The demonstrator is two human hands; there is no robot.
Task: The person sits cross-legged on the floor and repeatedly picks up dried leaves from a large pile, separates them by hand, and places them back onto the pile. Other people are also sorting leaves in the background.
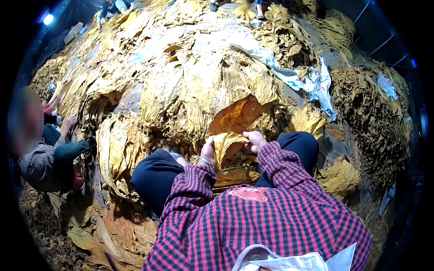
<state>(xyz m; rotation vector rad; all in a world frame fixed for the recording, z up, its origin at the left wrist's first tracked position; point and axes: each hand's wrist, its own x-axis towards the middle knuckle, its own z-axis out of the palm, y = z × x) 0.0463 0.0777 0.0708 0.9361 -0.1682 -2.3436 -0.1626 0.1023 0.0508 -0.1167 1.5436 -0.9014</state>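
Observation:
A large dried tobacco leaf, brown at its tip and yellow lower down, stands spread in front of me between both hands. My left hand pinches its left edge, thumb up. On the other side my right hand grips the leaf's right edge between thumb and fingers. More dried leaves lie in my lap, below the held one and between my bent knees. Beyond my hands rises a thick heap of yellow tobacco leaves.
To the left sits a person in a grey patterned top, hands at the heap's edge. Crumpled white-blue sheeting lies across the leaves at the right. Darker, shrivelled leaves pile up beyond it. Other people are at the far edge.

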